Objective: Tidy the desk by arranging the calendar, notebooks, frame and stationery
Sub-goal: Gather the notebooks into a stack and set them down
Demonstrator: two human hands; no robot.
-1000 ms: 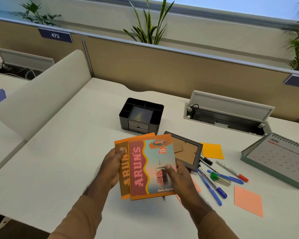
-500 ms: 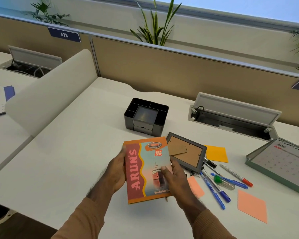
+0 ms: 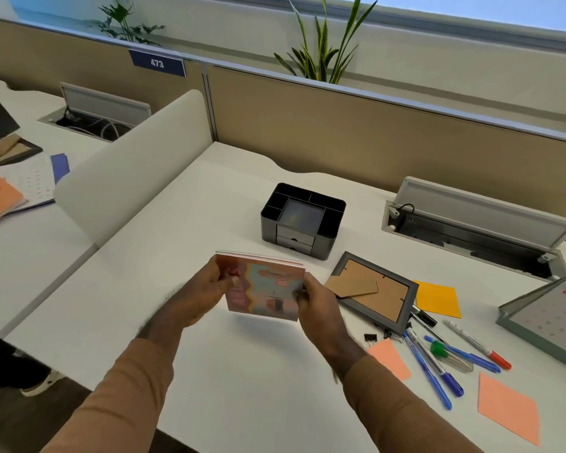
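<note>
My left hand (image 3: 200, 294) and my right hand (image 3: 317, 305) hold the stacked colourful notebooks (image 3: 265, 289) by their two sides, tilted up on end above the white desk (image 3: 164, 256). To the right lies a grey picture frame (image 3: 374, 294), back side up. Beyond it, several pens (image 3: 438, 364) and markers lie loose beside orange and pink sticky notes (image 3: 437, 297). A desk calendar (image 3: 549, 318) rests at the right edge. A black desk organiser (image 3: 303, 220) stands behind the notebooks.
An open cable tray (image 3: 474, 227) sits at the back right. A white curved divider (image 3: 125, 171) bounds the desk on the left, a tan partition (image 3: 373, 135) at the back. Small binder clips (image 3: 371, 337) lie near the frame. The neighbouring desk holds papers.
The two notebooks were fanned apart, then squared into one stack; now they are raised and tipped upright between both hands. The view has shifted left.
</note>
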